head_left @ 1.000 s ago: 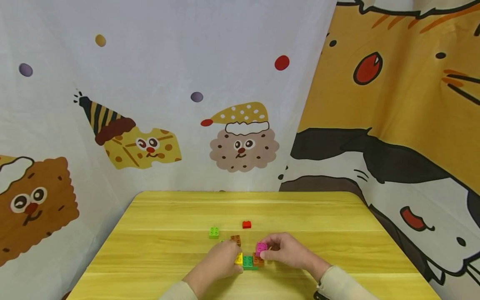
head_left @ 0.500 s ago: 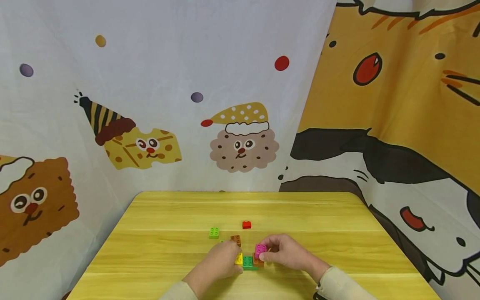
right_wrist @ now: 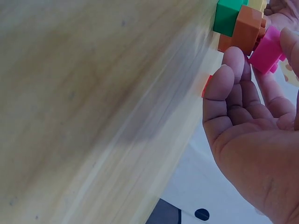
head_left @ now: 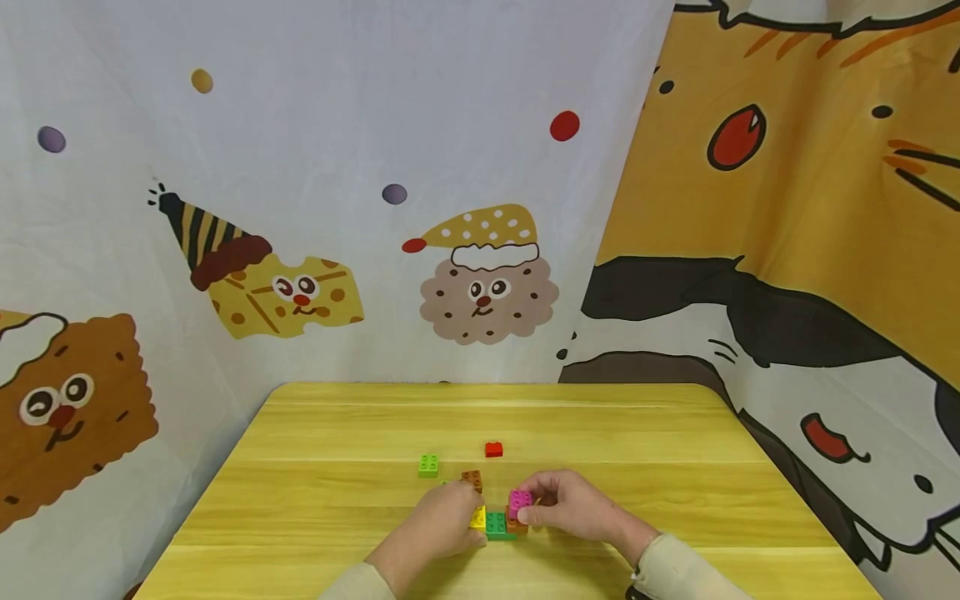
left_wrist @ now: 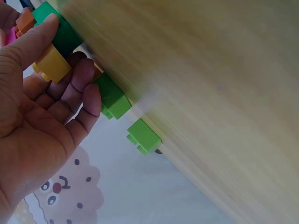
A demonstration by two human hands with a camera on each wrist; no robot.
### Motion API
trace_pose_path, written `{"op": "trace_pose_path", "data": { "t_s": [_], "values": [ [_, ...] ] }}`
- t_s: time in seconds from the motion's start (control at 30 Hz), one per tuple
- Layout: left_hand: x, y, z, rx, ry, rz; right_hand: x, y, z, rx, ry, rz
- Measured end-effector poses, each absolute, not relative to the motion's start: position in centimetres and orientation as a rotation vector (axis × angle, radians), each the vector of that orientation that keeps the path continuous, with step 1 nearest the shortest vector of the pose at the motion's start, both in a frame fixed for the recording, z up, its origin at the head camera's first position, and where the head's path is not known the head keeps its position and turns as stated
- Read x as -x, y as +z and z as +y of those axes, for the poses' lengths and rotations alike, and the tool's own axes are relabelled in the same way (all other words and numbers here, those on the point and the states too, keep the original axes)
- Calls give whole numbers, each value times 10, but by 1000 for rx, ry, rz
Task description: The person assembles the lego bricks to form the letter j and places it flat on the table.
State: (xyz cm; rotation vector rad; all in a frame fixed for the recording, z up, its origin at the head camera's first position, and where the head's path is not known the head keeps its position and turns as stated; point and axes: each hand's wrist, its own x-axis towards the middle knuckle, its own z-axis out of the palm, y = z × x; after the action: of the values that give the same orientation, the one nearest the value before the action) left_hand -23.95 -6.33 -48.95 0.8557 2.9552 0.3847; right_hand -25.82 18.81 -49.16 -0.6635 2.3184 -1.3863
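In the head view my right hand pinches a pink toy building brick between thumb and fingers. It sits just above an orange-brown brick; in the right wrist view the pink brick is tilted against that brick's studs. The orange-brown brick joins a row with a dark green brick and a yellow brick. My left hand grips the left end of this row. From the left wrist, its thumb lies on the dark green brick, with fingers around the yellow brick.
Beyond the hands, a light green brick, a red brick and another orange-brown brick lie on the wooden table. Another green brick is mostly behind my left hand in the head view. A printed curtain hangs behind.
The pink brick has shifted slightly left and down onto the orange-brown brick, carried by my right hand. My left hand has stayed in place on the row.
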Motion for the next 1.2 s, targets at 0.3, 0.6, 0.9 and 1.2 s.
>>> {"op": "trace_pose_path", "data": {
  "t_s": [0.3, 0.6, 0.9, 1.2],
  "values": [
    [239, -489, -63, -872, 408, 2959, 258, -493, 188, 690, -1366, 2320],
    [239, -488, -64, -864, 428, 2943, 257, -491, 187, 667, -1382, 2287],
    [240, -490, -65, -868, 431, 2945, 257, -490, 186, 642, -1392, 2277],
    [239, -488, -64, -870, 426, 2951, 256, -489, 184, 615, -1409, 2236]
  ]
}}
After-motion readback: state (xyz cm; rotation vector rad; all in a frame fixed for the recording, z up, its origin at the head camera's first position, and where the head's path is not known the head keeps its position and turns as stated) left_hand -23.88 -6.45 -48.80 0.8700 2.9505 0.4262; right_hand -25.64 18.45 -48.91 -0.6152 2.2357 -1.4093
